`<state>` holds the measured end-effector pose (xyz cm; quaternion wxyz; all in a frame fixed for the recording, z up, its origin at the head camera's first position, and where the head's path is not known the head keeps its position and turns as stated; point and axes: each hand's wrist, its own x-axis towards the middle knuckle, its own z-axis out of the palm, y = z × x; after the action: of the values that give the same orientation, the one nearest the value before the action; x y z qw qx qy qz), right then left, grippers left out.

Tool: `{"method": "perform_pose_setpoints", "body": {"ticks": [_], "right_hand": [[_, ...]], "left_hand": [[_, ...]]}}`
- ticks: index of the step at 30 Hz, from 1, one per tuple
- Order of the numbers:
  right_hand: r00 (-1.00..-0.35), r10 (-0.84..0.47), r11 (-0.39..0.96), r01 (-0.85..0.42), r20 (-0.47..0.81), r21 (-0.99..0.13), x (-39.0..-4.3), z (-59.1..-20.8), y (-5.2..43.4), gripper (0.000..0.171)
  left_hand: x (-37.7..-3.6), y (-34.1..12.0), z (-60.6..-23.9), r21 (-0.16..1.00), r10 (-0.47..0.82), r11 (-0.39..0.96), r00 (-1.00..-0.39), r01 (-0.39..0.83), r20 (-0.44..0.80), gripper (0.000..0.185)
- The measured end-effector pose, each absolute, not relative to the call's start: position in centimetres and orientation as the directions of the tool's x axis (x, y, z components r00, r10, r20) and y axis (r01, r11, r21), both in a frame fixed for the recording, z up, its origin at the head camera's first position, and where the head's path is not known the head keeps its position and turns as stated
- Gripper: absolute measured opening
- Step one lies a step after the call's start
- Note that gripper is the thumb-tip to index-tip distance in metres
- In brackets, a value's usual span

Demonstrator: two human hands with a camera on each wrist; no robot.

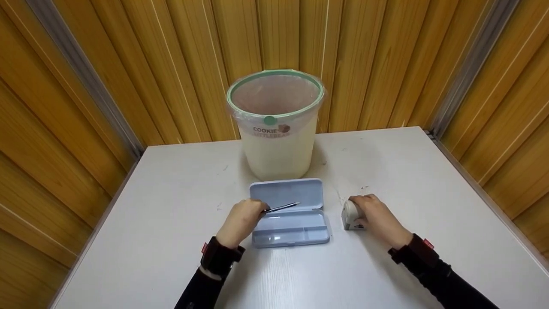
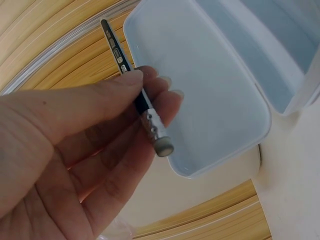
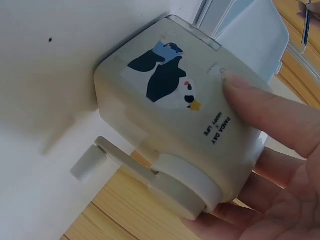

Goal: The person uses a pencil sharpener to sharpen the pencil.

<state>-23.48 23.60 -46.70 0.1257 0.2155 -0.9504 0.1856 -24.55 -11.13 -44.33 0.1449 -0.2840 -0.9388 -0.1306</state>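
Left hand [image 1: 240, 222] pinching a dark pencil [image 1: 282, 207] above the open blue pencil case [image 1: 288, 213]; right hand [image 1: 374, 217] curled round a cream crank sharpener [image 1: 351, 216] at three o'clock on the white surface [image 1: 171, 240]. Lined bin [image 1: 275, 122] at twelve. Sharpening apparently not yet begun.

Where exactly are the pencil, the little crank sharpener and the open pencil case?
pencil [image 2: 145, 107]: left wrist view, on the dark barrel beside the thumb.
sharpener [image 3: 170, 107]: right wrist view, on its cream side.
pencil case [image 1: 286, 192]: head view, on the opened lid.
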Motion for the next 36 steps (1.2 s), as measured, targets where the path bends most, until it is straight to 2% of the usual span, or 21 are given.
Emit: {"method": "perform_pose_setpoints", "body": {"ticks": [17, 36], "right_hand": [[-0.873, -0.356, 0.836, -0.457, 0.333, -0.304, -23.3, -47.0, 23.8, 0.054], [-0.882, -0.354, 0.834, -0.448, 0.310, -0.321, -23.5, -46.9, 23.8, 0.054]], "left_hand": [[-24.3, -8.1, -44.0, 0.100, 0.551, 0.788, -0.768, 0.607, 0.326, 0.011], [-25.0, -2.6, -45.0, 0.113, 0.607, 0.757, -0.756, 0.644, 0.246, 0.007]]}}
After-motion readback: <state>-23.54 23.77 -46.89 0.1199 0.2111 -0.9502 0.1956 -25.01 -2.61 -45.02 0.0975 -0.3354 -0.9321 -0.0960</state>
